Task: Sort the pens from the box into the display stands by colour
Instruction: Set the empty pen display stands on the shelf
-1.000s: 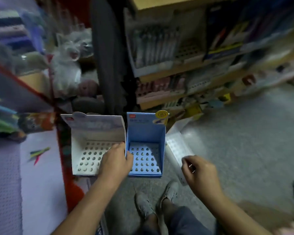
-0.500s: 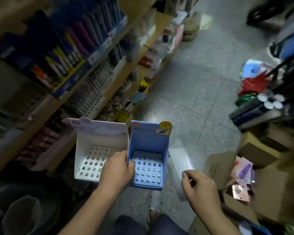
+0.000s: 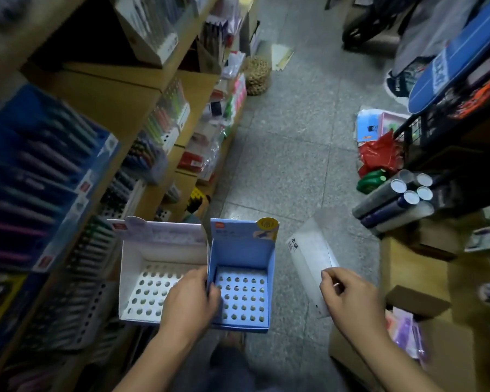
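Head view: two display stands are held side by side above the floor, one white stand on the left and one blue stand touching it on the right. Their tall back cards are on the side away from the person. The left hand grips them where their walls meet, fingers curled over the join. The right hand pinches the near end of one clear box, whose long axis runs away and leftward. What the box holds cannot be told.

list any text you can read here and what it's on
"本味", as it seems: clear sleeve pinched by the right hand.
Blue stand, corner logo: too small to read.
White stand, corner logo: too small.
Blue board, white print: blurred.
Shelf labels: blurred.
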Demonstrator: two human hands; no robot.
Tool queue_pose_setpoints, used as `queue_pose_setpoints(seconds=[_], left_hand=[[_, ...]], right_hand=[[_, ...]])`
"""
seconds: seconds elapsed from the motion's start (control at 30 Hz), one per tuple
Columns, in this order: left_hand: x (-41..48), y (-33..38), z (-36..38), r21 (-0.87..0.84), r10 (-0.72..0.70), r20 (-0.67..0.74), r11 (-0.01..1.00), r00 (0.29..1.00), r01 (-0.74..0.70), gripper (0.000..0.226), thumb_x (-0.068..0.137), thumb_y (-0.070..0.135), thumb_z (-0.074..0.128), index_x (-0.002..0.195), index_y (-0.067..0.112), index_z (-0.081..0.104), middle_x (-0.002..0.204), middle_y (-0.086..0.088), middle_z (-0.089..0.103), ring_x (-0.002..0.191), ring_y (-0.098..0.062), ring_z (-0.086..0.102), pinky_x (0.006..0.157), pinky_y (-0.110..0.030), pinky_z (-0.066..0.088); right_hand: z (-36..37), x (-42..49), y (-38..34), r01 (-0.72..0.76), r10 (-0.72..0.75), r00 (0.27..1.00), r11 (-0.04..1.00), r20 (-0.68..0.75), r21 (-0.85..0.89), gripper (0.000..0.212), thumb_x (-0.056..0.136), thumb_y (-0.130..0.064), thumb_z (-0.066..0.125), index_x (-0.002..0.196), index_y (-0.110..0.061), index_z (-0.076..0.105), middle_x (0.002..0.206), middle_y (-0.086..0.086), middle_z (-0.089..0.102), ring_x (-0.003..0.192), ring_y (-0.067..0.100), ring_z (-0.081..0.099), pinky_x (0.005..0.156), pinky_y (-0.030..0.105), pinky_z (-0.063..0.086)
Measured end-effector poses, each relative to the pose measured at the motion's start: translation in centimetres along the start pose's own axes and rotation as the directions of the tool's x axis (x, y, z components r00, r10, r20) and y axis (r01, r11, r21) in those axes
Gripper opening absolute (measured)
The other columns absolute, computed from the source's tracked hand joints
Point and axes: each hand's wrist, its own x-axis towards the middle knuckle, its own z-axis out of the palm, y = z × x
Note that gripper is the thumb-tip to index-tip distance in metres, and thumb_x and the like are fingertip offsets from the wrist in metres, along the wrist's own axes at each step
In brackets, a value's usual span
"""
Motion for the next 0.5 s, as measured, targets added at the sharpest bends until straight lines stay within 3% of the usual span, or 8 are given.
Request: queue_pose_setpoints(seconds=[0.1, 0.33, 0.5], left_hand=[[7.9, 3.0, -1.8, -0.008, 0.039, 0.026, 0.999, 0.999, -0.039, 0.006, 0.088, 0.027, 0.052, 0.088, 0.030, 0.057, 0.079, 0.010, 0.062, 0.068, -0.007, 0.058, 0.059, -0.029, 0.048], [24.8, 12.9, -4.6, 0.016, 0.137, 0.061, 0.990, 0.989, -0.138, 0.008, 0.088, 0.024, 0.053, 0.093, 0.024, 0.060, 0.085, 0.005, 0.063, 0.072, -0.014, 0.058, 0.063, -0.030, 0.044], [36.7, 20.6, -4.6, 0.047, 0.148, 0.069, 0.987, 0.987, -0.152, 0.008, 0.091, 0.027, 0.054, 0.096, 0.023, 0.059, 0.086, 0.005, 0.064, 0.072, -0.012, 0.060, 0.065, -0.031, 0.049]], right_hand=[[0.1, 5.3, -0.4, -0.042, 0.041, 0.999, 0.998, -0.023, -0.056, 0.019, 0.080, -0.010, 0.077, 0.072, -0.025, 0.069, 0.064, -0.005, 0.061, 0.055, 0.006, 0.053, 0.056, 0.026, 0.037], [-1.6, 17.2, -0.5, -0.175, 0.171, 0.983, 0.983, -0.065, -0.062, 0.025, 0.075, -0.007, 0.079, 0.067, -0.027, 0.065, 0.061, -0.005, 0.058, 0.052, 0.014, 0.055, 0.058, 0.029, 0.039], [-3.3, 29.9, 0.1, -0.250, 0.248, 0.967, 0.968, -0.056, -0.022, 0.025, 0.076, -0.010, 0.079, 0.066, -0.027, 0.065, 0.062, -0.007, 0.060, 0.059, 0.007, 0.056, 0.056, 0.025, 0.038]])
